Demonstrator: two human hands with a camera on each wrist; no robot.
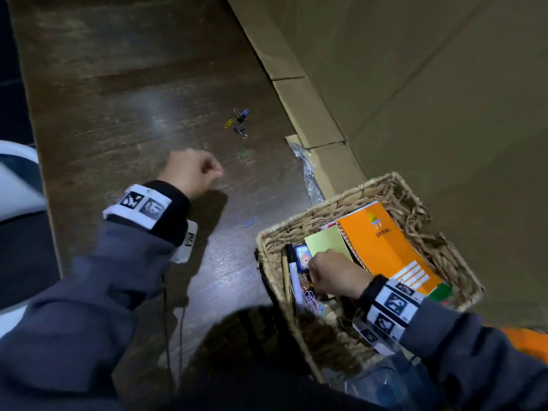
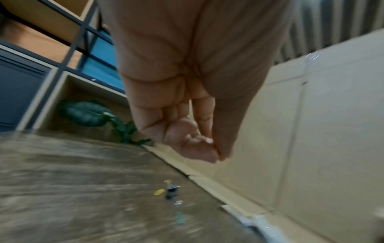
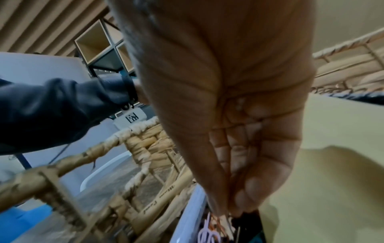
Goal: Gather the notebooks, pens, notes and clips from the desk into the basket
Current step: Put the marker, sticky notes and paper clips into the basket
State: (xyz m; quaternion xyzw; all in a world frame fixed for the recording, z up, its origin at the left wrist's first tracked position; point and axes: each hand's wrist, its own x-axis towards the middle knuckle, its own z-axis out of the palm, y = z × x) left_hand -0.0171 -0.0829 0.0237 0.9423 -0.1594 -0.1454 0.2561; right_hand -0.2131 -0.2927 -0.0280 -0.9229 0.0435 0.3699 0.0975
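Nearest me, my right hand (image 1: 335, 272) is down inside the basket (image 1: 462, 262), fingers (image 3: 245, 202) pinched together over the heap of paper clips (image 1: 310, 298) beside the pens (image 1: 289, 271); I cannot tell whether they hold a clip or have let it go. Further out, my left hand (image 1: 192, 172) hovers over the surface (image 1: 118, 114) with its fingers (image 2: 195, 144) curled, apparently around nothing. Ahead and to its right lies the green clip (image 1: 242, 153), long axis pointing away from me; beyond it sit the yellow clip (image 1: 228, 123) and binder clips (image 1: 240, 123). I judge the left hand nearer.
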